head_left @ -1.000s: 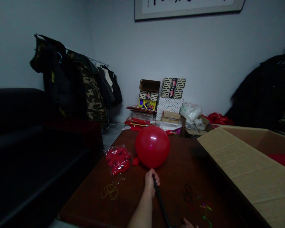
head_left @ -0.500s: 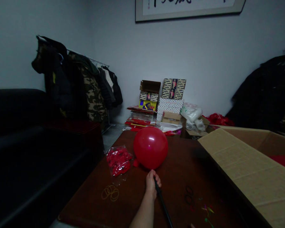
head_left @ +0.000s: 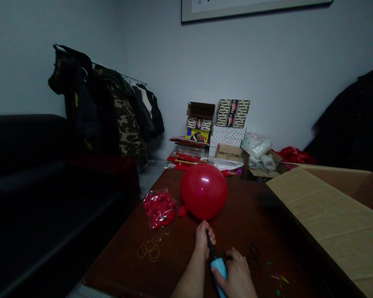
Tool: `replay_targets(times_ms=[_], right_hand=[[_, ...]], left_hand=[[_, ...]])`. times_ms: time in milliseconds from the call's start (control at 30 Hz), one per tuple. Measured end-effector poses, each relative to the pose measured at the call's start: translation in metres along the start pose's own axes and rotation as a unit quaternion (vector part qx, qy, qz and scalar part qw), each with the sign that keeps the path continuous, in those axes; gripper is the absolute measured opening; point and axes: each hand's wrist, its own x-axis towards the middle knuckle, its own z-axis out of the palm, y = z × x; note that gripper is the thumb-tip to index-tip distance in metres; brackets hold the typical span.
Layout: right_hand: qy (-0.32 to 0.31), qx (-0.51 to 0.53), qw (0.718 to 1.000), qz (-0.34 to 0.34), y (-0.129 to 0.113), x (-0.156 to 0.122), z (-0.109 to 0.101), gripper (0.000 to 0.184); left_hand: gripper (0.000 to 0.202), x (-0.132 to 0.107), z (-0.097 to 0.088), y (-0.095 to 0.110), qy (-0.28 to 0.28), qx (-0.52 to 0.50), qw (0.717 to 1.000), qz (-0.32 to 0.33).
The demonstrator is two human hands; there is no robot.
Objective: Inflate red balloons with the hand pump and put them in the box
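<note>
A round, inflated red balloon stands above the table, its neck at the top of my left hand. My left hand is closed around that neck and the black front end of a hand balloon pump. My right hand grips the pump's light blue barrel just below, thumb across it and fingers on its far side. To the left of the balloon lie a clear plastic bag of red balloons and a small loose red piece. Several yellowish rubber bands rest nearer to me.
On the right, a large open cardboard box reaches over the dark wooden table. Dark rings and small coloured scraps lie right of my right hand. A black sofa stands left; boxes are stacked behind.
My right hand has come up into view with the pump's blue barrel, covering most of the black rod. The balloon looks slightly larger. The whole view has shifted a little.
</note>
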Motion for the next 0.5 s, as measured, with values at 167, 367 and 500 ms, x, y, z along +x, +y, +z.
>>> replay_targets(times_ms=[167,367,500], right_hand=[[0.029,0.02,0.999,0.008,-0.009,0.011,0.0,0.05],[0.053,0.006,0.999,0.003,-0.008,0.005,0.009,0.046],[0.065,-0.01,0.998,0.004,-0.01,0.001,0.012,0.043]], left_hand=[[0.035,0.003,-0.003,0.0,-0.007,0.0,1.0,-0.003],[0.036,0.001,-0.001,0.0,-0.002,-0.004,1.0,-0.002],[0.036,-0.001,0.001,0.002,0.002,-0.005,1.0,0.005]])
